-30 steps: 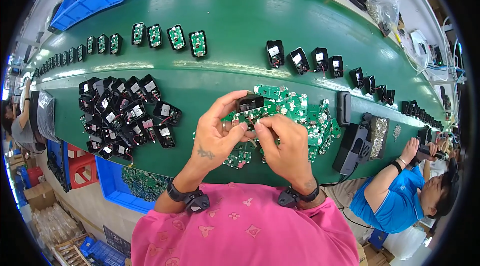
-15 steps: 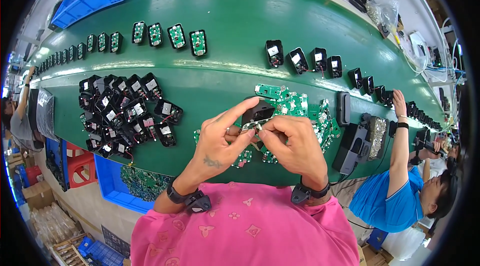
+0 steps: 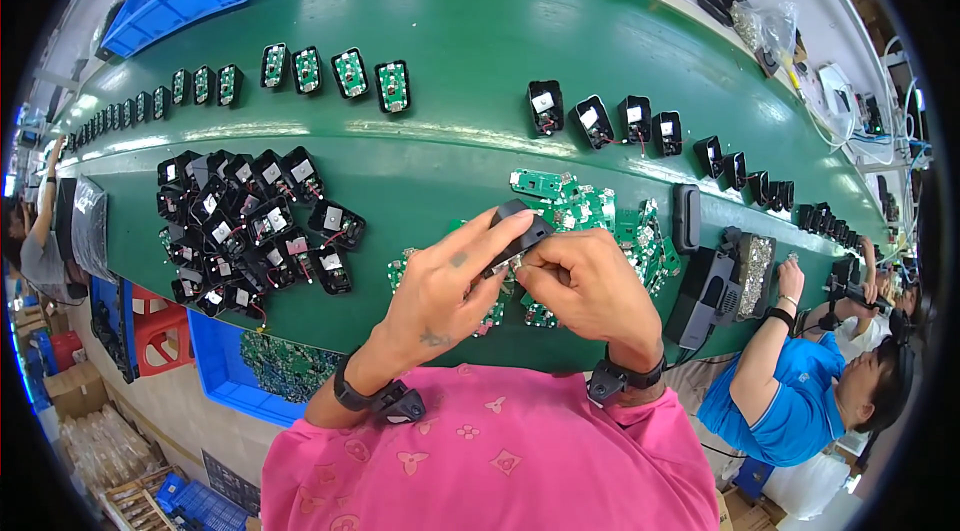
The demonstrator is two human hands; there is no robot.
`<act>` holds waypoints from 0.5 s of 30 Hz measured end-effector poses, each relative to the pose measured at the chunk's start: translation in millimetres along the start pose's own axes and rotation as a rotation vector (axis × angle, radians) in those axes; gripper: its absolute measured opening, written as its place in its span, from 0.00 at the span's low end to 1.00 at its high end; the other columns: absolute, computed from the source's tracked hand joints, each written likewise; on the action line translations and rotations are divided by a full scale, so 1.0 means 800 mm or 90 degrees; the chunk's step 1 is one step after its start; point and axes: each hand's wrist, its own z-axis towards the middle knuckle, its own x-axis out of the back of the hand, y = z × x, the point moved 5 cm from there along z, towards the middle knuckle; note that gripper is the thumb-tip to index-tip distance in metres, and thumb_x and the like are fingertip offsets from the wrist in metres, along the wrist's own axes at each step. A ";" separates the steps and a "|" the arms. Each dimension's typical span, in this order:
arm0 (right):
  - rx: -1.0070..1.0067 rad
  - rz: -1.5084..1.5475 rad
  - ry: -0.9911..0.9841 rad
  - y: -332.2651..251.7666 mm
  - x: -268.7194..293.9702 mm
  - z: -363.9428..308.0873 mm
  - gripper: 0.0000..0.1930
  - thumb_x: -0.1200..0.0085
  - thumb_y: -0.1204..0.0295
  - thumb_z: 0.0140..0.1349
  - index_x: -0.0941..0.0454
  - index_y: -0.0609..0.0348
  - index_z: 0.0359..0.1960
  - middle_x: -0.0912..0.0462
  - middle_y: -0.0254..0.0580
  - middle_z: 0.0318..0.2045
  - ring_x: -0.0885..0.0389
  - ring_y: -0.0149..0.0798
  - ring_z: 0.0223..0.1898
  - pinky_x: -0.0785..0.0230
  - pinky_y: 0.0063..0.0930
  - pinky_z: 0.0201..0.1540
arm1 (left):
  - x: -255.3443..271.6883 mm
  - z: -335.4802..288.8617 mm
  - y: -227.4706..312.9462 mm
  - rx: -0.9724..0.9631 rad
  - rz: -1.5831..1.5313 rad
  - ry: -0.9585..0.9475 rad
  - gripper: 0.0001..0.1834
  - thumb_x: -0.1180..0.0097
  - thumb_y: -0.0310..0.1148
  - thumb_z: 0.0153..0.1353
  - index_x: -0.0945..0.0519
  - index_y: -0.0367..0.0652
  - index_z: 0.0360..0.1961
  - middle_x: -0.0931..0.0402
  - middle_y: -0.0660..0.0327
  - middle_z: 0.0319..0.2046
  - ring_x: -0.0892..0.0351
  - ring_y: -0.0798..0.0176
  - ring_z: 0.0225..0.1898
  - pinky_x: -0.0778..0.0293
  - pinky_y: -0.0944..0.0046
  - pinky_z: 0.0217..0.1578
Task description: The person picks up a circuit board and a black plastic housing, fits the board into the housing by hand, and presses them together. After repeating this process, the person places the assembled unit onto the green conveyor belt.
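My left hand (image 3: 437, 283) is closed around a small black plastic case (image 3: 538, 227), its fingers over the top and the thumb below. Close against the case, my right hand (image 3: 592, 293) pinches at its lower edge; whatever lies between those fingertips is small and mostly covered. Both hands hover over loose green circuit boards (image 3: 538, 183) on the bench. Off to the left is a cluster of open black cases (image 3: 222, 228) with white parts and thin wires inside.
Cases fitted with green boards (image 3: 350, 73) line the far left of the green bench (image 3: 470, 21); open cases (image 3: 593, 122) line the right. A dark grey device (image 3: 697, 299) stands right of the boards. A blue bin (image 3: 225, 356) sits below the edge. A co-worker in blue (image 3: 775, 401) works at right.
My left hand has turned the case and rolled its fingers over the top. My right hand stays pinched beside it. The co-worker's arm has drawn back from the row of cases.
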 end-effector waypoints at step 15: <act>-0.036 0.032 0.041 -0.006 -0.012 0.007 0.07 0.42 0.75 0.60 0.21 0.67 0.28 0.24 0.44 0.19 0.26 0.35 0.19 0.37 0.30 0.23 | -0.004 -0.002 -0.021 0.249 -0.440 0.073 0.30 0.50 0.14 0.63 0.34 0.35 0.68 0.23 0.53 0.51 0.16 0.65 0.41 0.15 0.68 0.40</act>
